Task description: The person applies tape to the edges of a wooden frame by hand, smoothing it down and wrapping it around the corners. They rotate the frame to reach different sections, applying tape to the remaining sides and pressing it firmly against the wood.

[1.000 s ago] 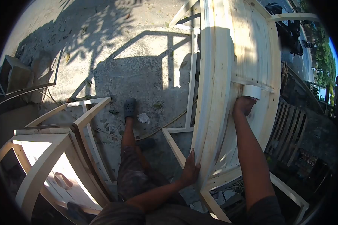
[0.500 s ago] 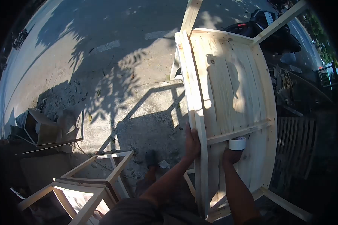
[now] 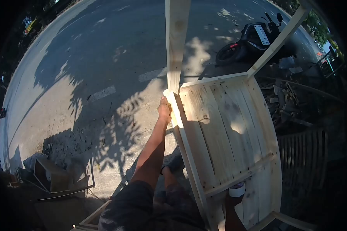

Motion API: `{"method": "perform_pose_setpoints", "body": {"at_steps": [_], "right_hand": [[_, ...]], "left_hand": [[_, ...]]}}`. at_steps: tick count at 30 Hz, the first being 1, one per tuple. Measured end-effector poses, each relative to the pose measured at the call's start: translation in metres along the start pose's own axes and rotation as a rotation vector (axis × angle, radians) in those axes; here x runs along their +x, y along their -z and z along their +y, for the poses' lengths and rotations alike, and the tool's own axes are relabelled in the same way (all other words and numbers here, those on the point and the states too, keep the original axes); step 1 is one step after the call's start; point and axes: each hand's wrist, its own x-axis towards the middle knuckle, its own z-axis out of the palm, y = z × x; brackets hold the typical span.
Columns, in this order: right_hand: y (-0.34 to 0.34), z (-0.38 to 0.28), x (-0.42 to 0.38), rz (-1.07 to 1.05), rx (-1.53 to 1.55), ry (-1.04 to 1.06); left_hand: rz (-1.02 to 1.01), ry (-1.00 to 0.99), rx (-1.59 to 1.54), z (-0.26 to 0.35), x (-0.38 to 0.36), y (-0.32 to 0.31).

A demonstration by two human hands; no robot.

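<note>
While right hand (image 3: 232,204) grips white tape roll (image 3: 237,189) low against crossbar, fingers clenched round it, left hand (image 3: 165,109) grasps far corner of pale wooden table (image 3: 223,131). Table upturned, long axis running away, plank underside up, square legs skyward. Beyond: asphalt road, parked scooter (image 3: 254,40).

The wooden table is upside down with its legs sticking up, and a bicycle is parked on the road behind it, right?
Not quite. The wooden table is upside down with its legs up, but the head view shows a scooter parked behind it, not a bicycle.
</note>
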Motion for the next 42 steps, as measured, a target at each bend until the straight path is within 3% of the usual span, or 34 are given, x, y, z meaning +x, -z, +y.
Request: {"method": "perform_pose_setpoints", "body": {"at_steps": [3,5,6,9,11,13,14,15,16,19,22,23,25,26,29,30,31,32,33,34,36,37,38,39,40,42], "right_hand": [[-0.008,0.010,-0.002,-0.021,0.184,-0.055],[0.004,0.019,0.000,-0.141,0.070,0.059],[0.009,0.017,0.010,-0.204,0.014,0.116],[0.040,0.005,0.035,-0.480,0.106,-0.427],[0.060,0.001,0.060,-0.632,0.151,-0.797],[0.071,-0.006,0.085,-0.752,0.208,-1.181],[0.078,-0.008,0.091,-0.783,0.194,-1.217],[0.084,-0.012,0.091,-0.811,0.188,-1.257],[0.088,-0.028,0.089,-0.837,0.185,-1.304],[0.085,-0.072,0.088,-0.657,0.059,-1.362],[0.059,-0.138,0.084,-0.435,0.106,-1.331],[0.045,-0.215,0.114,-0.413,0.104,-1.376],[0.034,-0.105,-0.001,-0.385,0.033,-0.918],[0.023,-0.133,0.010,-0.466,0.103,-1.008],[0.008,-0.283,0.041,-0.367,0.077,-1.192],[0.006,-0.321,0.042,-0.351,0.066,-1.237],[0.003,-0.355,0.042,-0.335,0.054,-1.278],[0.003,-0.381,0.036,-0.330,0.032,-1.306],[-0.001,-0.406,0.032,-0.324,0.016,-1.333],[-0.004,-0.430,0.027,-0.324,0.000,-1.360],[-0.012,-0.475,0.020,-0.335,-0.043,-1.413],[-0.016,-0.497,0.014,-0.340,-0.057,-1.440],[-0.022,-0.517,0.010,-0.344,-0.074,-1.463],[-0.027,-0.535,0.008,-0.348,-0.089,-1.486],[-0.034,-0.554,0.006,-0.356,-0.101,-1.509],[-0.046,-0.589,0.003,-0.374,-0.120,-1.562]], "left_hand": [[-0.063,0.064,0.130,0.024,0.062,0.004],[0.009,0.057,0.340,0.009,0.085,0.026],[0.002,-0.056,0.587,0.012,0.078,0.030],[-0.132,-0.002,0.772,0.060,0.049,0.014],[-0.278,0.120,0.797,0.075,0.074,0.021],[-0.432,0.163,1.147,0.109,0.083,0.000],[-0.664,0.139,1.258,0.115,0.093,-0.010],[-0.979,-0.179,1.379,0.097,0.119,-0.008],[-0.916,-0.055,1.339,0.103,0.118,-0.022],[-0.850,0.262,1.293,0.102,0.130,-0.050],[-0.889,0.347,1.210,0.094,0.141,-0.052],[-0.878,0.460,1.125,0.099,0.149,-0.063],[-0.830,0.705,0.986,0.103,0.159,-0.073],[-0.808,0.739,0.793,0.075,0.166,-0.068],[-0.976,0.515,1.165,0.078,0.163,-0.099],[-0.989,0.442,1.187,0.067,0.159,-0.101],[-1.017,0.505,1.232,0.087,0.160,-0.126],[-1.048,0.367,1.171,0.073,0.161,-0.126],[-1.077,0.224,1.103,0.050,0.169,-0.120],[-1.230,-0.329,1.205,-0.006,0.188,-0.088],[-1.261,-0.682,1.264,-0.053,0.198,-0.093],[-1.120,0.037,1.204,-0.017,0.195,-0.165],[-1.158,-0.077,1.130,-0.040,0.207,-0.182],[-1.064,0.130,1.111,-0.029,0.204,-0.225],[-1.053,0.016,1.094,-0.084,0.222,-0.224],[-1.254,0.064,1.219,-0.098,0.249,-0.277]]}}
